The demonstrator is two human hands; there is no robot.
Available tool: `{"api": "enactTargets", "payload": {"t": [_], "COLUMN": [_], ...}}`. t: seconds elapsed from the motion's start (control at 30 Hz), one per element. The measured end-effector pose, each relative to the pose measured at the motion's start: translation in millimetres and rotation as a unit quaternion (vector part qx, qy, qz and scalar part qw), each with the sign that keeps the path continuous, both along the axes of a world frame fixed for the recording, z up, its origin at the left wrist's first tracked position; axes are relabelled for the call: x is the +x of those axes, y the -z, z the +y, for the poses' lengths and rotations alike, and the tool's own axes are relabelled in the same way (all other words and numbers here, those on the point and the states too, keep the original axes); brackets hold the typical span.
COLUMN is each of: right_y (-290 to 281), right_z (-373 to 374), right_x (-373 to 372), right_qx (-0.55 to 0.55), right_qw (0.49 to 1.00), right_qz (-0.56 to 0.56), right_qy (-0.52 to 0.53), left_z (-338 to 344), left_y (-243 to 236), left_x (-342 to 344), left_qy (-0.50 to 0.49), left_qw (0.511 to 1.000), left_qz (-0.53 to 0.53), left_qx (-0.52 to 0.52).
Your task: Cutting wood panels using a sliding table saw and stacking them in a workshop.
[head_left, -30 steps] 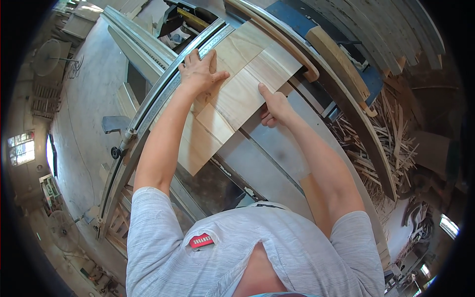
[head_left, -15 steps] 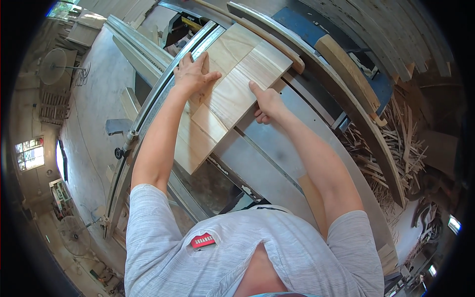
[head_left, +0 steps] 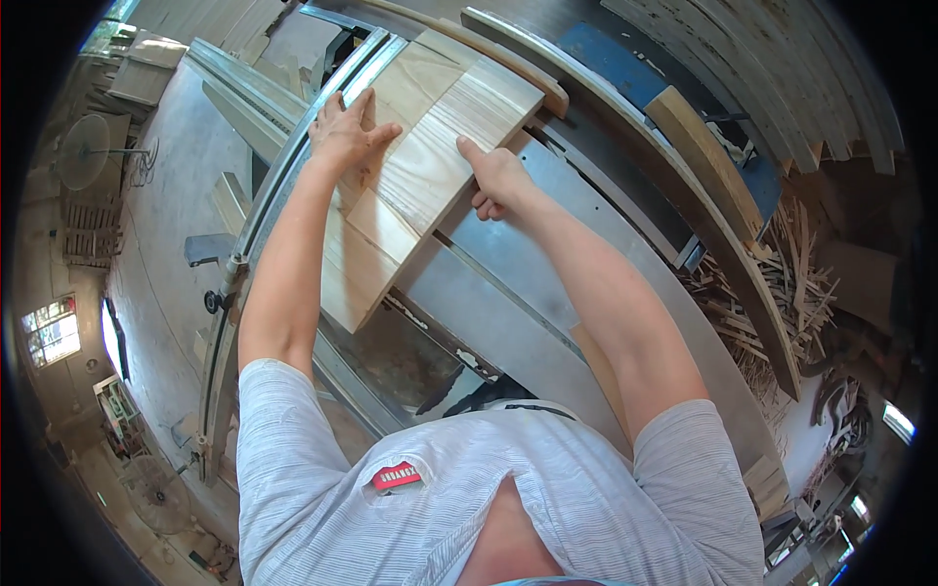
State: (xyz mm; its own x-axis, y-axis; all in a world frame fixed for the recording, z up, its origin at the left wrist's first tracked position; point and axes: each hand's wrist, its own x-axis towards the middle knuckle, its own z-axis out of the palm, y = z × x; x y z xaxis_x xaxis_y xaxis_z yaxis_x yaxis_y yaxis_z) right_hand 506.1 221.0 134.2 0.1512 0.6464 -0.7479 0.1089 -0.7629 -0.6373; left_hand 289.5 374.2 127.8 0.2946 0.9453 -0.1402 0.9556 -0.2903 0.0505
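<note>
A pale wooden panel (head_left: 440, 137), with strips of differing grain, lies tilted across a grey metal machine table (head_left: 498, 264). My left hand (head_left: 347, 137) rests on the panel's left part, fingers spread toward the metal rail and thumb stretched to the right. At the panel's right edge my right hand (head_left: 500, 178) is closed, thumb on top and fingers curled below the edge. A shorter piece of wood (head_left: 386, 225) shows on the panel's near part. The fingertips under the edge are partly hidden.
A long metal rail (head_left: 362, 73) runs along the panel's left side. Beyond the panel lie a rounded wooden bar (head_left: 537, 83) and a long curved board (head_left: 723, 254). Scrap wood strips (head_left: 757, 303) heap at the right. A fan (head_left: 83, 151) stands far left.
The whole view has shifted slightly, so the panel, table and both hands appear farther left and higher. Both hands keep the same places on the panel.
</note>
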Motion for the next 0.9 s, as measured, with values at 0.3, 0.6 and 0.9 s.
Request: {"api": "enactTargets", "payload": {"t": [0.3,0.6,0.9], "right_y": [2.4,10.7,4.8], "right_z": [59.9,66.4,61.2], "right_x": [-25.7,-41.2,-41.0], "right_qx": [0.006,0.036,0.057], "right_qw": [1.000,0.999,0.998], "right_qz": [0.028,0.029,-0.016], "right_qy": [0.007,0.015,0.026], "left_z": [66.7,86.2,97.0], "left_y": [-5.1,7.9,4.1], "left_x": [-23.2,-38.2,-36.6], "left_qy": [-0.006,-0.019,0.019], "left_qw": [0.999,0.998,0.998], "left_qz": [0.019,0.046,0.056], "left_qx": [0.025,0.029,0.034]}}
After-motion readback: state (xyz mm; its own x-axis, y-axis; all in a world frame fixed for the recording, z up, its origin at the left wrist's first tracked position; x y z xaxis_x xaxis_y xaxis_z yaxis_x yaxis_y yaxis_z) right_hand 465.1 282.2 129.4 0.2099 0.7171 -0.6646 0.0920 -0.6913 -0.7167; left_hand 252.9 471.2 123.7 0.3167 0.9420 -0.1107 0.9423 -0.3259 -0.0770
